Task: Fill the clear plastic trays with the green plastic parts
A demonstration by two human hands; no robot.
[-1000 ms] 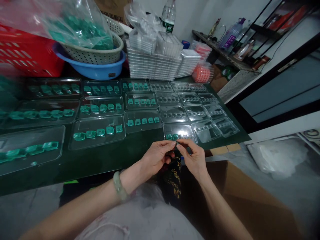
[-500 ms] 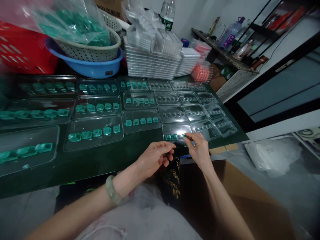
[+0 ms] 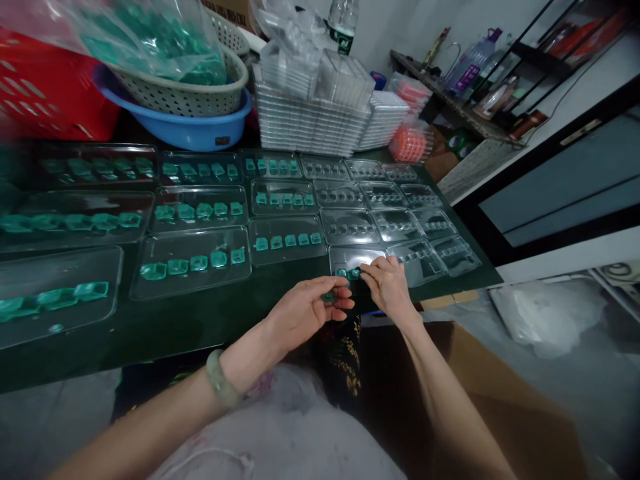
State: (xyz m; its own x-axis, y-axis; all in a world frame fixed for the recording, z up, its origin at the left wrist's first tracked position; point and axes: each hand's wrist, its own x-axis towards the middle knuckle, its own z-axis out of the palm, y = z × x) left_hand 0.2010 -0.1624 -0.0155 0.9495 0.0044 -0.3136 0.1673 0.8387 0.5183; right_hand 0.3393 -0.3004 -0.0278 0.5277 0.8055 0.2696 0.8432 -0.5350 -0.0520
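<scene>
My left hand (image 3: 307, 308) is curled near the table's front edge, fingers pinched on small green pieces (image 3: 329, 296). My right hand (image 3: 387, 283) rests on the nearest clear blister tray (image 3: 356, 256), fingertips pressing a green piece into its row beside two green pieces (image 3: 349, 273) seated there. A pale bangle (image 3: 220, 380) sits on my left wrist. Clear trays cover the dark green table (image 3: 200, 320); those to the left hold rows of green pieces (image 3: 193, 264), those to the right show bare pockets (image 3: 425, 230).
At the back stand a blue basin (image 3: 185, 133) with a woven basket and a bag of green pieces (image 3: 150, 33), a red crate (image 3: 45, 87), stacks of clear trays (image 3: 310, 113) and a bottle (image 3: 343, 23). A cardboard box (image 3: 480, 400) lies at my right knee, a shelf (image 3: 465, 100) further right.
My right hand went from meeting the left hand out to the nearest tray, then settled on the third pocket. My left hand stayed by the table edge with green pieces.
</scene>
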